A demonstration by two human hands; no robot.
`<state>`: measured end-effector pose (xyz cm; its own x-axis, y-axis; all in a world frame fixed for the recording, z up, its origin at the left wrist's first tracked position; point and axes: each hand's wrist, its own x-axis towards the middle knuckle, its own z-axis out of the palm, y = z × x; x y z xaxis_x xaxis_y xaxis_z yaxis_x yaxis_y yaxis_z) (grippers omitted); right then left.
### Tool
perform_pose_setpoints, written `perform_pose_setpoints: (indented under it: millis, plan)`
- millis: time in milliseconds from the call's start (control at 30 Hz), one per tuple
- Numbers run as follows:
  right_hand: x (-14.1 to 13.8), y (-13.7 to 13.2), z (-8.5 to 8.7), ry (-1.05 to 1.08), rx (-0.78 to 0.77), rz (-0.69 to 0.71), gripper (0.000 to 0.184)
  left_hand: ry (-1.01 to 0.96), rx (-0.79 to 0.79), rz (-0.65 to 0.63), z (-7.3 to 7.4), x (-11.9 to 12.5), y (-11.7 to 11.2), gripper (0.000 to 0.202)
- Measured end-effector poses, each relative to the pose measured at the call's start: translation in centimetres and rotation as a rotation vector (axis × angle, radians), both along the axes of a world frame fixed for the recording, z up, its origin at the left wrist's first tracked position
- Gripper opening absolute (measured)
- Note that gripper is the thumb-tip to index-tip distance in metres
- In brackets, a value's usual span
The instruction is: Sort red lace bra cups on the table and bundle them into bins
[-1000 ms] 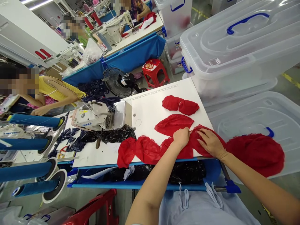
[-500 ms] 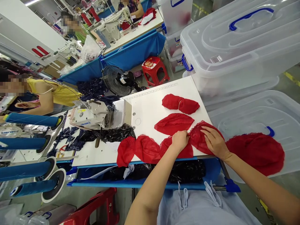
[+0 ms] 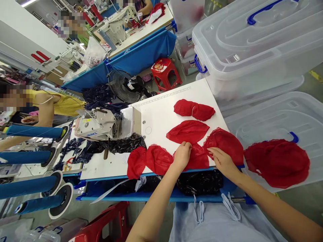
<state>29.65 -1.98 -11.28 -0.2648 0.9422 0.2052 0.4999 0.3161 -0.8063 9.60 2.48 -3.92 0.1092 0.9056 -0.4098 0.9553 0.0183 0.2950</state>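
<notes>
A row of red lace-edged fabric pieces (image 3: 158, 159) lies along the table's front edge, linked end to end. My left hand (image 3: 182, 156) is closed on the upper edge of a red piece (image 3: 198, 158) in this row. To its right, my right hand (image 3: 223, 163) pinches the left edge of another lace-edged piece (image 3: 225, 146). Whatever is between the fingertips is too small to make out. A flat, leaf-shaped red piece (image 3: 188, 131) rests just beyond my hands. Behind it lies a red bundle (image 3: 194, 110) tied round its middle.
A sewing machine (image 3: 101, 124) stands left on the white table (image 3: 156, 117), near blue thread cones (image 3: 27, 154). More red fabric (image 3: 277, 163) lies on a clear plastic box lid (image 3: 308, 117) at right. A fan (image 3: 126, 85) and red stool (image 3: 166, 74) stand behind. Co-workers sit nearby.
My left hand has moved left along the row, away from the right-hand piece. My right hand has shifted slightly left and down to that piece's left edge, its fingers now drawn together.
</notes>
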Motion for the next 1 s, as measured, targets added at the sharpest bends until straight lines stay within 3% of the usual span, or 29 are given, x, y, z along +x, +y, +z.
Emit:
perform_pose_setpoints:
  millis: [167,267,400,533,700,800,900,1000]
  plan:
    - [-1.2,0.3,-0.7,-0.102,-0.086,-0.094,0.031,0.064,0.027,-0.046,-1.4,0.6,-0.4,0.018]
    - [-1.3,0.5,-0.6,-0.095,-0.142,-0.118,0.024,0.071,0.063,-0.121,-1.4,0.7,-0.6,0.016]
    - [-0.5,0.7,0.1,0.032,-0.250,-0.120,0.021,-0.014,0.086,-0.297,0.1,0.4,-1.7,0.021]
    - [1.0,0.4,2.5,0.281,-0.399,-0.014,0.025,-0.128,0.050,-0.457,2.5,1.6,-2.3,0.025]
    - [3.7,-1.4,7.2,0.498,-0.569,0.029,0.041,-0.392,-0.002,-0.475,4.8,5.7,-1.6,0.026]
    - [6.1,-2.4,9.0,0.523,-0.644,-0.123,0.040,-0.387,-0.072,-0.503,5.5,9.2,-1.2,0.024]
    - [10.2,-3.0,9.2,0.417,-0.609,-0.368,0.033,-0.406,-0.183,-0.399,5.5,12.9,-0.9,0.031]
    - [16.2,-3.4,7.9,0.395,-0.584,-0.544,0.042,-0.493,-0.450,-0.345,4.1,16.5,-1.0,0.038]
